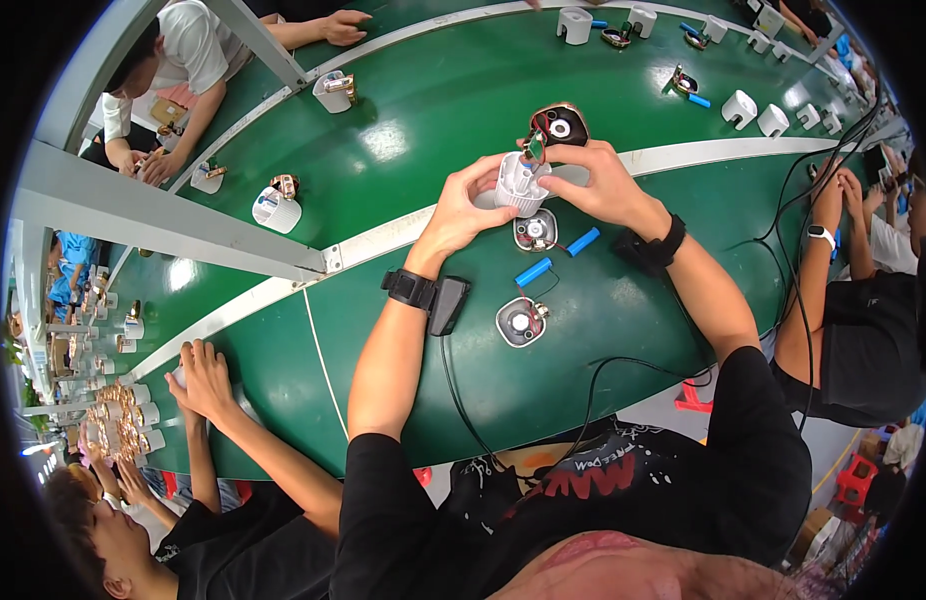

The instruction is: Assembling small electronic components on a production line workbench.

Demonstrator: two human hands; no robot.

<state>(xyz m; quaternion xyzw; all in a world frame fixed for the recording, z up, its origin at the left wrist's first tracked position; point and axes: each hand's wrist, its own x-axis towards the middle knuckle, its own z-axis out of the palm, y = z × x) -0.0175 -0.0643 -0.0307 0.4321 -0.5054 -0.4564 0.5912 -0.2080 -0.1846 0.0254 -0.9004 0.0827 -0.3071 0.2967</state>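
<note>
My left hand is closed around a white plastic housing, its open end turned up. At the housing's right side my right hand has its thumb against the wall and its index finger at a small green circuit board above the opening. Red and black wires run from the board to a dark speaker unit just beyond. Part of a blue piece shows inside the housing. Below my hands lies a speaker unit with a blue battery; nearer me lies another speaker unit with a battery.
A white rail separates my green table from the green belt beyond, which carries white housings and speaker parts. Black cables trail from my wrist straps. A metal post stands left. Co-workers sit at both sides and across.
</note>
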